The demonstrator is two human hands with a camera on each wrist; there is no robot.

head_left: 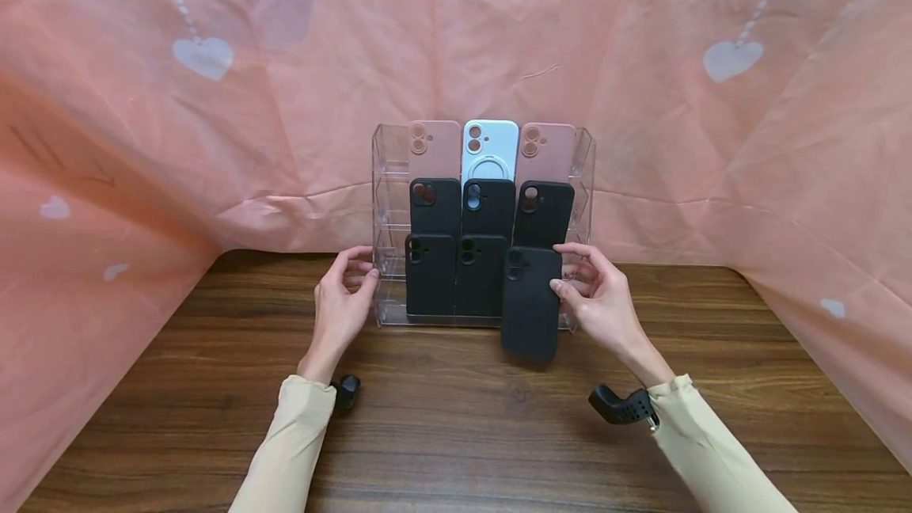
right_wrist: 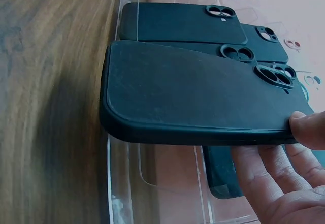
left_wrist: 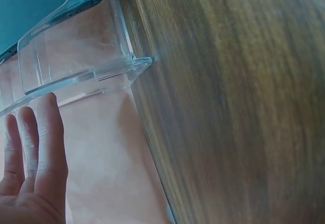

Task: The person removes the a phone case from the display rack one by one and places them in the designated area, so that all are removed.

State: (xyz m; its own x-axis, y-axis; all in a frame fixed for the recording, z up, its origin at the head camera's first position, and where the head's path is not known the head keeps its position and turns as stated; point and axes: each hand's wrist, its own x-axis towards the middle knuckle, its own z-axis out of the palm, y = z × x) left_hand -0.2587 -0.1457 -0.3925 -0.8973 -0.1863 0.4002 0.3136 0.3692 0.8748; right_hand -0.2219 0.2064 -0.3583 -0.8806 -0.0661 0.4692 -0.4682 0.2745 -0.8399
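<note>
A clear acrylic stepped display rack (head_left: 390,260) stands on the table, bearing three rows of phone cases. My right hand (head_left: 602,299) pinches a black phone case (head_left: 530,307) by its right edge, thumb in front and fingers behind. That case is tilted in front of the bottom row's right end, its lower end past the rack's front edge. Beside it in the bottom row stand two black cases (head_left: 431,275). My left hand (head_left: 340,299) touches the rack's left side. In the left wrist view its fingers (left_wrist: 51,137) are extended, tips at the clear side panel.
Three black cases (head_left: 488,212) fill the middle row. Up top, a white case with a ring (head_left: 492,141) stands between two pink cases (head_left: 436,150). Pink cloth (head_left: 641,101) with white hearts hangs around the wooden table (head_left: 442,434) at the back and sides.
</note>
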